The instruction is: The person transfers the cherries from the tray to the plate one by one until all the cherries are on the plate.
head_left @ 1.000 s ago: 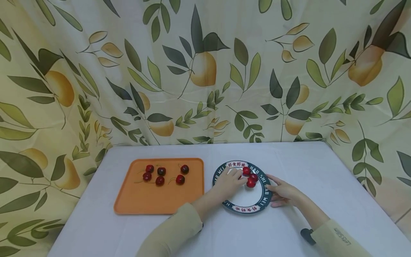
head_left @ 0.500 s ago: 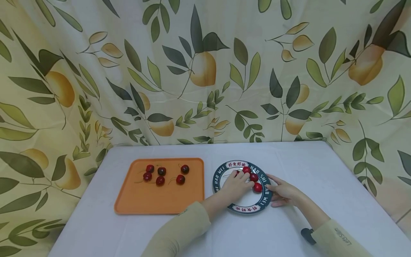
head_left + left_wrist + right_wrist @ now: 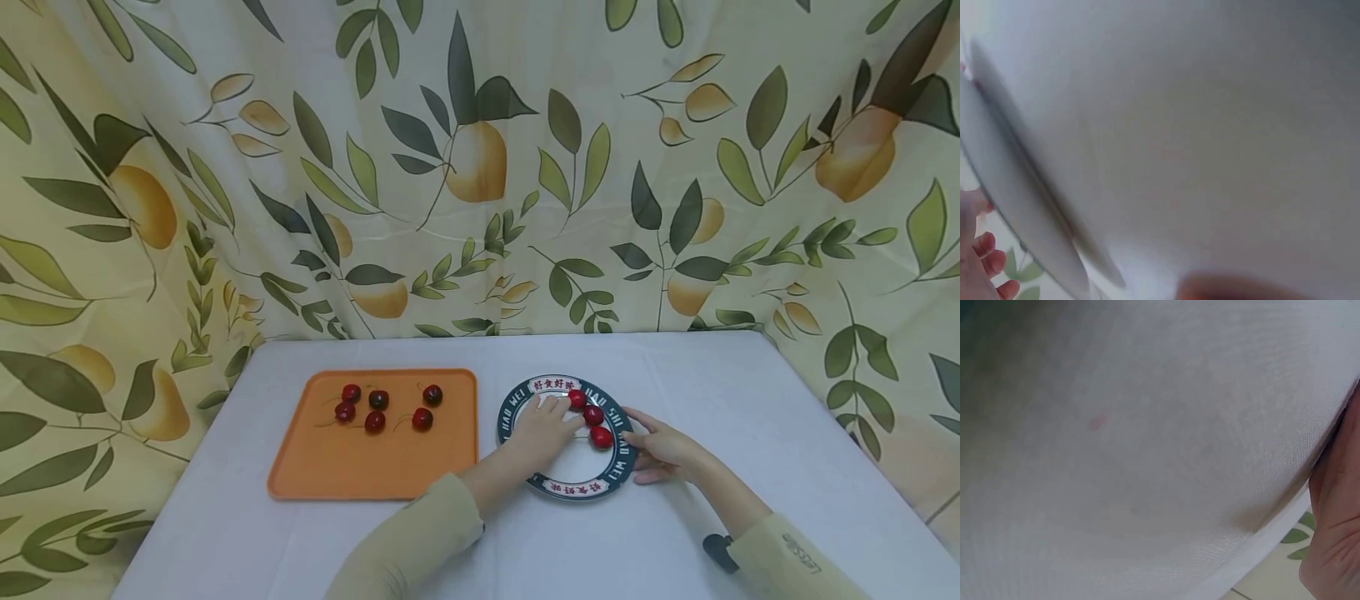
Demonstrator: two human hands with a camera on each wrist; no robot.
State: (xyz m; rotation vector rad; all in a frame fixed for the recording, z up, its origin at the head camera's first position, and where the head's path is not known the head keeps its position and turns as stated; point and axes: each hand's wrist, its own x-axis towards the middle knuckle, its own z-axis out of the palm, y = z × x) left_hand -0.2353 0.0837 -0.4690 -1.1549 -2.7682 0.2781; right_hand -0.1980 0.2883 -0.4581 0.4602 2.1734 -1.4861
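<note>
A round plate point(image 3: 572, 462) with a dark lettered rim lies right of centre in the head view. Three red cherries lie on its right part: an upper cherry point(image 3: 577, 399), a middle cherry point(image 3: 593, 415) and a lower cherry point(image 3: 601, 437). My left hand point(image 3: 542, 432) reaches over the plate's left part with its fingers bent down. What lies beneath those fingers is hidden. At the right rim, my right hand point(image 3: 663, 446) grips the plate, thumb at the edge and fingers lower down. Both wrist views show mostly blurred white surface.
Left of the plate sits an orange tray point(image 3: 337, 471) bearing several dark red cherries point(image 3: 375, 422) with stems. A white cloth point(image 3: 675, 542) covers the table. Behind it hangs a curtain point(image 3: 525, 250) patterned with fruit and leaves.
One cherry has shifted toward the plate's lower right. My left hand moved right, then back left slightly; a cherry seen beyond it half a second ago is now hidden. The right hand stays put.
</note>
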